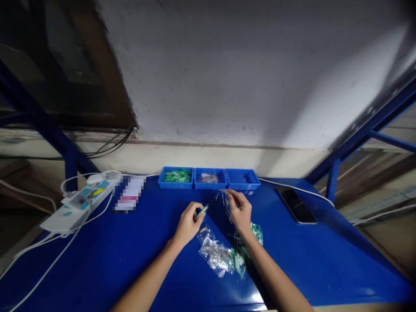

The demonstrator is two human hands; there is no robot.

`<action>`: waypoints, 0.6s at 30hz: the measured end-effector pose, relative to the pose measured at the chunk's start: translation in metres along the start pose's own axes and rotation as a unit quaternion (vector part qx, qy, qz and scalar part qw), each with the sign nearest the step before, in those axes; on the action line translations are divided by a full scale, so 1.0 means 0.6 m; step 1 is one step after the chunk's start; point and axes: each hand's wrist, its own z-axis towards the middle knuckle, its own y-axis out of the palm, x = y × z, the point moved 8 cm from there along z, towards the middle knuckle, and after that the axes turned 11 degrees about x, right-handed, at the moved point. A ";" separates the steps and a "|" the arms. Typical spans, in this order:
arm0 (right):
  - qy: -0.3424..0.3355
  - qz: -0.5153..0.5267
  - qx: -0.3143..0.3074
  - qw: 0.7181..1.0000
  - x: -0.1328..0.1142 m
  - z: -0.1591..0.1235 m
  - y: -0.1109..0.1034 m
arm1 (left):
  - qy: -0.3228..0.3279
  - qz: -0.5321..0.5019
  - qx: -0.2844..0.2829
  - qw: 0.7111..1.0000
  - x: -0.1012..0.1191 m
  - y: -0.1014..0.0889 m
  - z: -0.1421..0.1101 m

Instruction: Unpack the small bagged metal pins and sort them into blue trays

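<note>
My left hand (188, 224) pinches a small green packet (202, 211) between thumb and fingers, above the blue table. To its right, my right hand (240, 211) has its fingertips closed on a small clear plastic bag (224, 191). Several thin, light-coloured pins or rods (226, 207) show just left of this hand; what they are exactly is too small to tell. Below and between both hands lies a pile of clear plastic packets (216, 256). Green packets (257, 232) lie partly hidden behind my right wrist.
Along the wall stand three blue bins: one with green packets (178, 175), one with clear packets (208, 177), and a right-hand bin (242, 185). A phone (296, 204) lies at right. At left are a power strip (73, 208) with cables and a blurred card (129, 193).
</note>
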 end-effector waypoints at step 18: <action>-0.155 0.010 0.188 0.970 -0.125 0.032 -0.061 | -0.025 -0.030 0.049 0.998 -0.012 -0.017 0.004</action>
